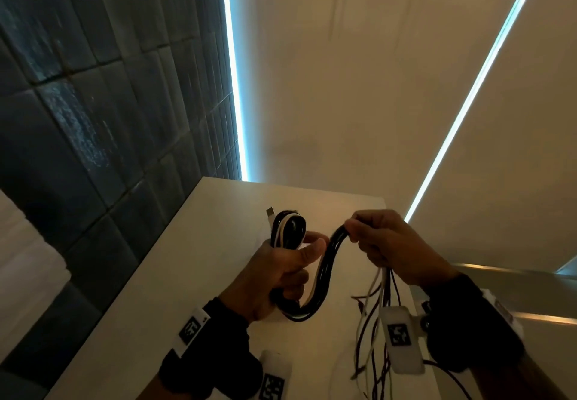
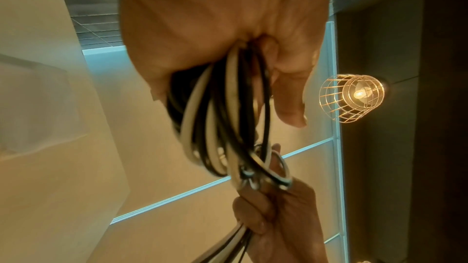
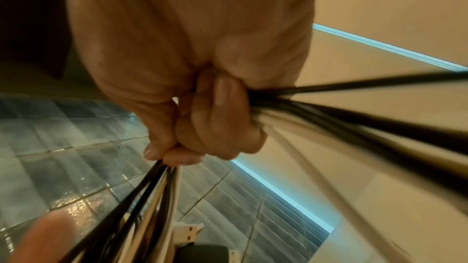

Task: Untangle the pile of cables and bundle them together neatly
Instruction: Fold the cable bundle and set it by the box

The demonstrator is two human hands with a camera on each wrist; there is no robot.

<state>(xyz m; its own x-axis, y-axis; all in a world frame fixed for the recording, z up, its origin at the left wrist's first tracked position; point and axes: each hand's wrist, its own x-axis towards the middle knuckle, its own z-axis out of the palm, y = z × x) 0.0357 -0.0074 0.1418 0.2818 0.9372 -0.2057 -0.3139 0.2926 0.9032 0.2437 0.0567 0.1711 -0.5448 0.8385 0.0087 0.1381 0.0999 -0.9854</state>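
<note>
Coil half wound, loose tails the weak spot.

My left hand [image 1: 274, 277] grips the folded cables [image 1: 287, 231] above the desk [image 1: 193, 262], thumb clamped over the loops; my right hand [image 1: 384, 243] is fisted round the run between us. The tails [image 1: 371, 331] dangle below my right fist, and I judge they could snag or re-knot as I wrap, or loops could spring free if my thumb eases.

Above the white table [image 1: 199, 243], the left hand [image 1: 274, 277] gripped a folded bundle of black and white cables [image 1: 324, 262]; the right hand [image 1: 390, 243] clutched the same strands, loose ends dangling toward the near edge.
</note>
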